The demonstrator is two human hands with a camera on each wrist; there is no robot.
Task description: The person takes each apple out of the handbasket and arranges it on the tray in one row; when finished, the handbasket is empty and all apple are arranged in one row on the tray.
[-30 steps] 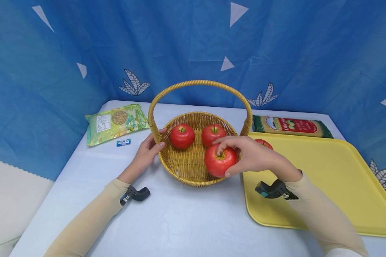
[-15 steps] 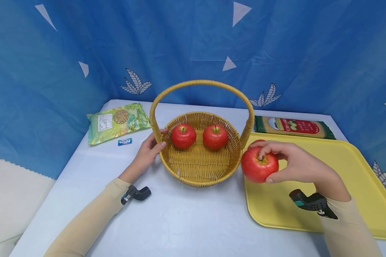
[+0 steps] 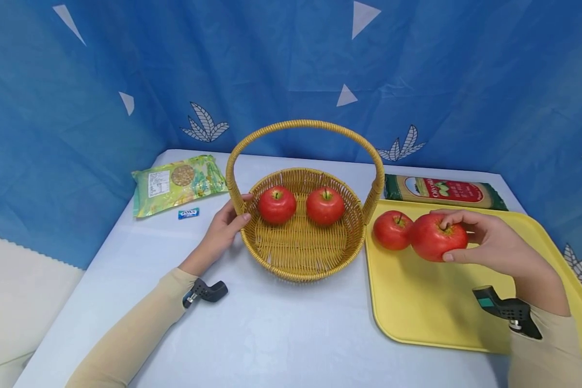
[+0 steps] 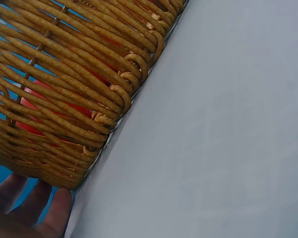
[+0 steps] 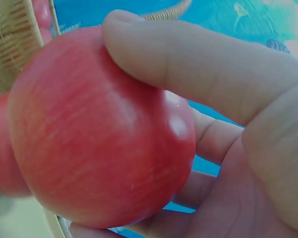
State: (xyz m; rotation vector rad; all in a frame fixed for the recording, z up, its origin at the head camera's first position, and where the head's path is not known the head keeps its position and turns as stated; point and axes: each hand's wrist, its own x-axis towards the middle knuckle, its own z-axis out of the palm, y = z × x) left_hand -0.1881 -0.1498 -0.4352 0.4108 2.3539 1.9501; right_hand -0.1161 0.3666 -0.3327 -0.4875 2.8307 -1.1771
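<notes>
My right hand (image 3: 499,245) holds a red apple (image 3: 436,240) above the yellow tray (image 3: 431,312), with thumb and fingers around it. In the right wrist view that apple (image 5: 99,134) fills much of the picture. Another apple (image 3: 392,230) is on the tray just left of it; whether the two touch I cannot tell. A wicker basket (image 3: 298,264) with a tall handle stands left of the tray. Inside it sit two apples, one on the left (image 3: 276,205) and one on the right (image 3: 325,206). My left hand (image 3: 220,229) grips the basket's left side, thumb at the rim by the handle's foot.
Behind the tray lies an olive-labelled long packet (image 3: 443,192). To the left are a green food bag (image 3: 177,186) and a small blue candy packet (image 3: 188,214). A blue curtain (image 3: 291,70) hangs behind the white table (image 3: 271,334).
My right hand has carried the apple rightward from the basket to above the tray, uncovering the apple on the tray's left. The left hand has stayed on the basket.
</notes>
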